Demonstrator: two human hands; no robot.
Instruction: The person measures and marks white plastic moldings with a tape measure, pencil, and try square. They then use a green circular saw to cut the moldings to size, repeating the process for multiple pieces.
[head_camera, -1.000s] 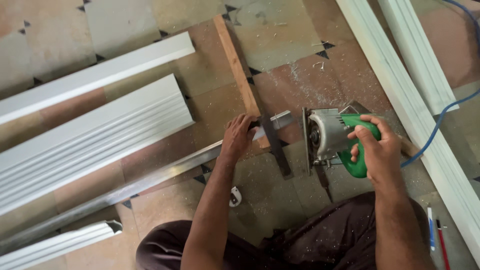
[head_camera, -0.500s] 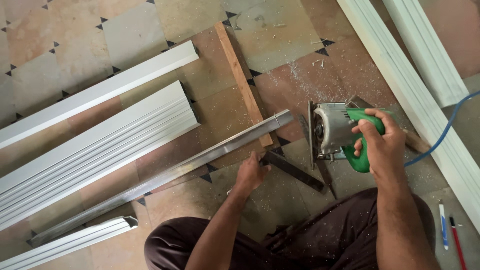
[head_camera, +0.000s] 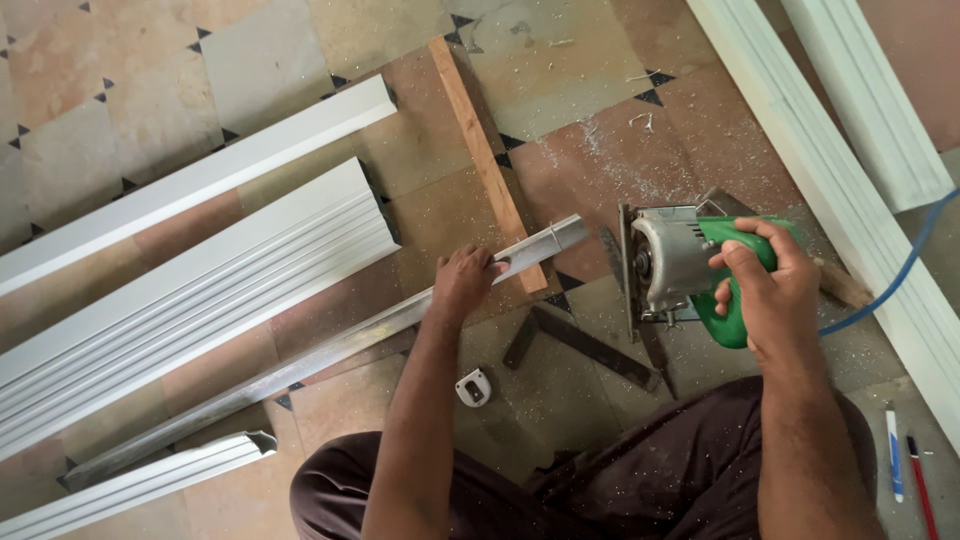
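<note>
The fingers of the left hand are curling over a long grey metal channel, pressing it down near its right end. That channel is lying slantwise on the tiled floor, dull and silvery, with its cut right end resting across a narrow wooden batten. The right hand is closing tight around the green handle of a circular saw, fingers wrapping fully round it; the saw's grey motor housing is facing left, and its blade is standing just beside the channel's cut end, apart from it. A blue cable is trailing off from behind that hand.

A dark steel square is lying on the floor between the two forearms, and a small white tape measure is sitting near the left arm. White ribbed profiles are lying well left of the channel, and further white mouldings are running along the right.

The thumb of the left hand is hiding under the palm. Two pens are being cut off at the lower right edge. The blade's teeth are hard to make out.
</note>
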